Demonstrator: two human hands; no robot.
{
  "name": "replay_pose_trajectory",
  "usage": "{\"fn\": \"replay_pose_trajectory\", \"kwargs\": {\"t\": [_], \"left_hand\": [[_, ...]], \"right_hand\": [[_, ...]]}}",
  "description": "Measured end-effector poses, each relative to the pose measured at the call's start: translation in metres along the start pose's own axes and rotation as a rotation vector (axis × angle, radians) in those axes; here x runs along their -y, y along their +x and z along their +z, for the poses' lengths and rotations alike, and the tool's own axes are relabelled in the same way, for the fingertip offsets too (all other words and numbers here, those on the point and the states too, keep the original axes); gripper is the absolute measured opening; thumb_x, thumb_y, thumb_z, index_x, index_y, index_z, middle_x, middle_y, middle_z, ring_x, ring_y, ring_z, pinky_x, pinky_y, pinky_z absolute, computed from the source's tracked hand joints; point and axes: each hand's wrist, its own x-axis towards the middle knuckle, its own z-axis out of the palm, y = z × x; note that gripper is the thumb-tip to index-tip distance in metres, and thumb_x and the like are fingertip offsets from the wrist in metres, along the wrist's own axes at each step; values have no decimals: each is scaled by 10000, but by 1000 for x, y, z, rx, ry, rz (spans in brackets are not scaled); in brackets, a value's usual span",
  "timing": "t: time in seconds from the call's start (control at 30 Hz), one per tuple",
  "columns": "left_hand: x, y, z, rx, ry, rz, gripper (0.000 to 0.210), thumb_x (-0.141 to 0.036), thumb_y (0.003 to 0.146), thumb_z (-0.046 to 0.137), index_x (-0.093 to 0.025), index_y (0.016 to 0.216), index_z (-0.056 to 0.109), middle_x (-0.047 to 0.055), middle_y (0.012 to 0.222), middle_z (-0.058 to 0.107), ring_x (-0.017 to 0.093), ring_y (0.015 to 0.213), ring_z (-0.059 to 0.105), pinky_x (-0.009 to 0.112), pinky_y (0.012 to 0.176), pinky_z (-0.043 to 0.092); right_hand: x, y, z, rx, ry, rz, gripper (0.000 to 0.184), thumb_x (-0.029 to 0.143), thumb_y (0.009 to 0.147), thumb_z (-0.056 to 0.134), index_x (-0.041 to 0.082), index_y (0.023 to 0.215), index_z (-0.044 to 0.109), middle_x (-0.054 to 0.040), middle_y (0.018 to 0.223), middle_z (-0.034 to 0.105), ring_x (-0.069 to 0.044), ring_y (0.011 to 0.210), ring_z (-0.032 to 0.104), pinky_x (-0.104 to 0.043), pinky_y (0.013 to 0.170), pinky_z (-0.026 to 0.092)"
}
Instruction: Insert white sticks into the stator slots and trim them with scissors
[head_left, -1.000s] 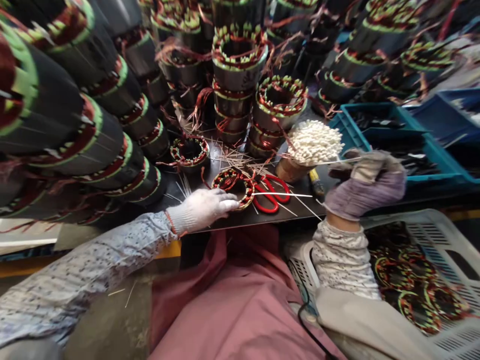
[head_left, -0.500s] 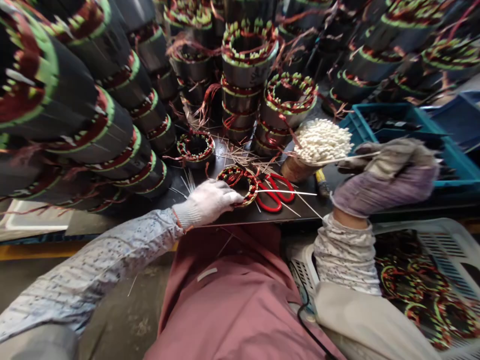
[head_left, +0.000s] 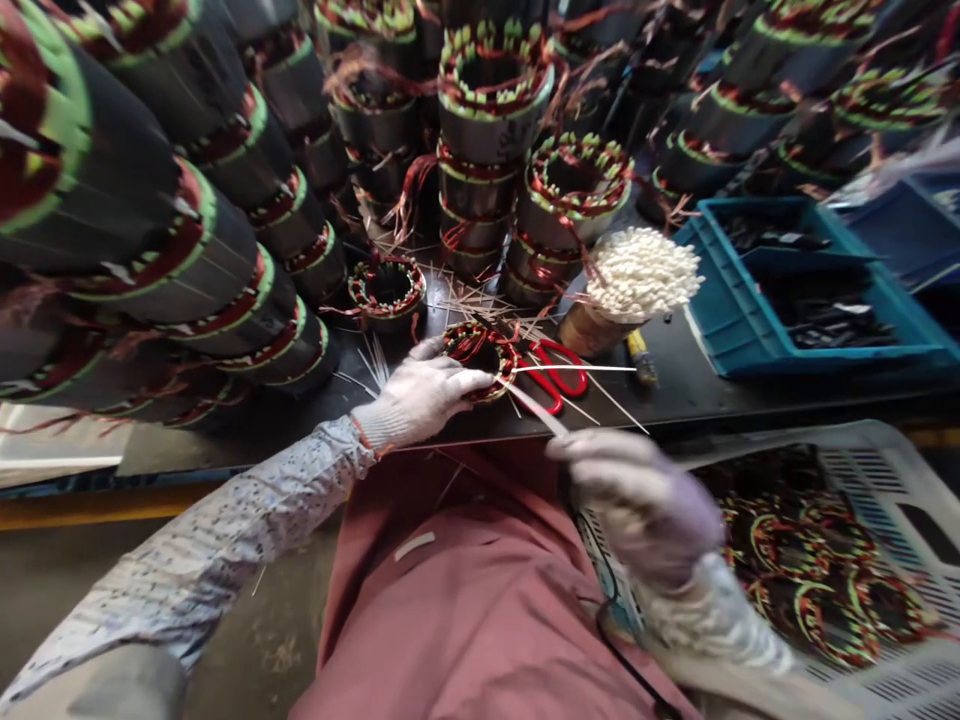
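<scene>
My left hand, in a white knitted glove, grips the near left rim of a small motor stator with copper-red windings. A thin white cable tie sticks out to the right from it. My right hand, gloved and blurred by motion, is closed on the end of another white cable tie, whose far end reaches the stator's near rim. Red-handled scissors lie just right of the stator, their blades partly hidden.
A brown can holds a bundle of white cable ties. Beside it lies a yellow-handled tool. Stacked stators crowd the back and left. Blue bins stand right; a white basket of small stators sits below. Cut ends litter the table.
My right hand has come down and left from beside the blue bins, bringing its cable tie to the stator. My left hand stays at the stator, its thumb shifted slightly.
</scene>
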Motion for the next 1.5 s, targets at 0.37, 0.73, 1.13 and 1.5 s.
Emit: {"fn": "replay_pose_trajectory", "kwargs": {"t": [0.37, 0.73, 1.13, 1.5], "left_hand": [[0, 2, 7, -80, -38, -55, 367, -334, 848, 605, -223, 1197, 587, 35, 922, 701, 165, 880, 646, 428, 1076, 337], [-2, 4, 6, -91, -51, -83, 363, -343, 837, 622, -208, 1173, 598, 38, 901, 701, 171, 864, 655, 426, 1060, 364], [-4, 2, 9, -139, -63, -156, 513, -370, 806, 654, -149, 1254, 534, 101, 1060, 700, 247, 1064, 619, 452, 1035, 401], [-5, 1, 16, -415, -256, 32, 119, -255, 881, 573, -273, 922, 683, -31, 866, 754, 112, 785, 692, 408, 1017, 364]], "right_hand": [[-13, -70, 46, 43, 160, 93, 324, 96, 880, 511, 285, 1107, 645, -54, 1080, 707, -200, 1026, 671, -356, 862, 590], [-22, -74, 54, 27, 199, 119, 272, 111, 880, 511, 263, 1052, 656, -54, 1042, 715, -188, 1000, 680, -346, 876, 582], [-40, -38, 86, -90, 243, 55, 237, 134, 883, 524, 259, 1027, 664, -49, 1049, 715, -170, 994, 678, -316, 837, 591], [-22, -2, 81, -159, 108, 180, 50, 166, 809, 635, 210, 833, 636, -33, 855, 668, -139, 776, 654, -272, 700, 560]]}}
